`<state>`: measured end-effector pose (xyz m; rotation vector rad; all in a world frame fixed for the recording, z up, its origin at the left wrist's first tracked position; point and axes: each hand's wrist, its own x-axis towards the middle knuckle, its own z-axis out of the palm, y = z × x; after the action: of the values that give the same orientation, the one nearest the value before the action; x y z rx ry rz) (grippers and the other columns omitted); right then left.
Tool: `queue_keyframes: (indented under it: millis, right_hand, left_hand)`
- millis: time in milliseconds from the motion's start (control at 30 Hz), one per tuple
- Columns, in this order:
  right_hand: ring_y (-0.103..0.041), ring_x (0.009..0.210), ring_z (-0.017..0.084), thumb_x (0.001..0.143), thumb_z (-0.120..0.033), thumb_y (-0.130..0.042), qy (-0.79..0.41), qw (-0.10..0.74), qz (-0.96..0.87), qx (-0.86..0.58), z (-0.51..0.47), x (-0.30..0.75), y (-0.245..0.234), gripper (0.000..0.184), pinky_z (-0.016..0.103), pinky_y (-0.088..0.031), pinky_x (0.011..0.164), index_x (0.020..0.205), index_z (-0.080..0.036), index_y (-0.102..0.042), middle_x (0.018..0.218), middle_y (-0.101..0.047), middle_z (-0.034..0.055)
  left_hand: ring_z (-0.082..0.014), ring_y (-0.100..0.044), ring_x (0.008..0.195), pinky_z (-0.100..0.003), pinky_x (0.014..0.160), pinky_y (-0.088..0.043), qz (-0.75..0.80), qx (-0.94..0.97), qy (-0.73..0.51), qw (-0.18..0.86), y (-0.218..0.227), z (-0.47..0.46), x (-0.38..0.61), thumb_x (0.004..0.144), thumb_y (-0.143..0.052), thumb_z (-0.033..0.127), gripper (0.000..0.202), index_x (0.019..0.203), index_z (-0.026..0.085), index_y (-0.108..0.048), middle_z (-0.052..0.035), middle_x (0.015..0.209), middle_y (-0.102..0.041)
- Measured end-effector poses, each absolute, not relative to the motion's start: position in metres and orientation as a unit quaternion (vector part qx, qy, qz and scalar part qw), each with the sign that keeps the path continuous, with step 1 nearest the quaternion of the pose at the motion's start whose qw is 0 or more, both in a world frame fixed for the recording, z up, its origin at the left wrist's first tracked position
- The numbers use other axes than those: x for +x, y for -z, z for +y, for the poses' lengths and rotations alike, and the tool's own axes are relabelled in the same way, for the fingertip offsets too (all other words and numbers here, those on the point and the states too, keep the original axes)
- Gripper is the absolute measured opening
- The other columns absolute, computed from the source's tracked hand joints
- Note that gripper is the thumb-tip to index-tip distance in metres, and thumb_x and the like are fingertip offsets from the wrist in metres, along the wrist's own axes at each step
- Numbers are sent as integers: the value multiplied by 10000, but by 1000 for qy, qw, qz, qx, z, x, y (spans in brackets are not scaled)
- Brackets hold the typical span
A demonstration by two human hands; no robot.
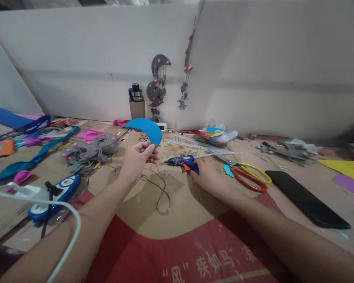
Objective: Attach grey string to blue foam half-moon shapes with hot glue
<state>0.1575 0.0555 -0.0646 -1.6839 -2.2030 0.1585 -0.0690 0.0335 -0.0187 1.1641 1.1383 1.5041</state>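
My left hand (139,158) pinches a bright blue crescent cutout (146,127) by its lower tip, above the cardboard. Below the fingers, a thin grey cord (162,188) trails in a loop onto the cardboard. My right hand (208,175) is closed around the back of a dark blue glue gun (181,160) with an orange trigger. Its nozzle points left, toward my left hand; a pale glue stick seems to stick out behind. Just right of that hand lie scissors (250,177) with red and yellow handles, beside a small turquoise cutout (228,170).
A black phone-like slab (306,198) lies at right. Behind stand a bowl of scraps (220,135) and a bottle (137,106) by the white wall. Grey crescent strings (156,86) hang there. Grey pieces (88,151), a blue device (54,198) and a white cable (73,208) are at left.
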Motion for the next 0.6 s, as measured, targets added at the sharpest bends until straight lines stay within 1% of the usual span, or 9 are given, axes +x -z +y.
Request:
queue_keyframes:
  millis: [67, 133, 267, 333, 400, 467, 533, 600]
  right_hand:
    - [-576, 812, 234, 770, -259, -483, -100, 176, -774, -600, 57, 158, 64, 192, 310, -396, 676, 903, -153, -571, 896, -629, 126]
    - [-579, 713, 206, 746, -264, -494, -149, 195, -749, -616, 59, 157, 60, 193, 285, -383, 599, 898, -164, -557, 832, -631, 97]
    - [-566, 643, 173, 699, -264, -520, -216, 318, -680, -625, 59, 157, 49, 225, 274, -401, 558, 905, -174, -502, 771, -602, 47]
    - [-541, 559, 145, 690, -237, -510, -291, 375, -654, -589, 53, 153, 43, 255, 272, -419, 520, 932, -181, -455, 694, -564, -1]
    - [-515, 495, 122, 696, -207, -484, -386, 413, -638, -522, 45, 145, 37, 288, 263, -432, 478, 975, -196, -411, 642, -527, -44]
    - [-513, 492, 109, 711, -198, -476, -454, 437, -630, -455, 35, 136, 30, 293, 247, -437, 454, 990, -206, -389, 651, -528, -53]
    - [-505, 493, 96, 726, -211, -495, -483, 453, -630, -406, 27, 129, 24, 272, 232, -433, 440, 976, -204, -387, 682, -541, -46]
    - [-481, 478, 82, 740, -223, -508, -486, 460, -634, -386, 22, 124, 21, 259, 220, -411, 425, 970, -201, -390, 693, -545, -44]
  left_hand:
    - [-98, -602, 554, -215, 528, -479, 465, 472, -602, 446, 20, 34, -69, 706, -666, 334, 238, 764, 121, -578, -28, 683, -641]
    - [-99, -603, 559, -218, 532, -478, 470, 470, -599, 445, 21, 34, -70, 702, -669, 334, 240, 765, 120, -579, -28, 685, -642]
    - [-99, -602, 557, -217, 529, -476, 482, 456, -601, 445, 22, 36, -72, 688, -680, 336, 253, 765, 119, -575, -30, 693, -643]
    - [-98, -599, 550, -217, 526, -476, 491, 447, -599, 447, 22, 37, -73, 682, -686, 335, 258, 765, 119, -573, -32, 690, -643]
    - [-99, -601, 552, -218, 528, -480, 495, 444, -593, 453, 24, 37, -73, 680, -689, 336, 261, 771, 119, -576, -36, 692, -645]
    - [-101, -605, 559, -219, 534, -486, 493, 449, -586, 460, 25, 38, -73, 683, -689, 341, 264, 777, 118, -582, -42, 700, -649]
    - [-102, -604, 552, -221, 532, -489, 490, 454, -580, 465, 27, 38, -73, 684, -691, 344, 265, 773, 118, -586, -43, 695, -649]
    - [-98, -597, 535, -218, 520, -488, 490, 454, -576, 471, 28, 38, -72, 686, -692, 346, 262, 763, 119, -585, -38, 679, -643]
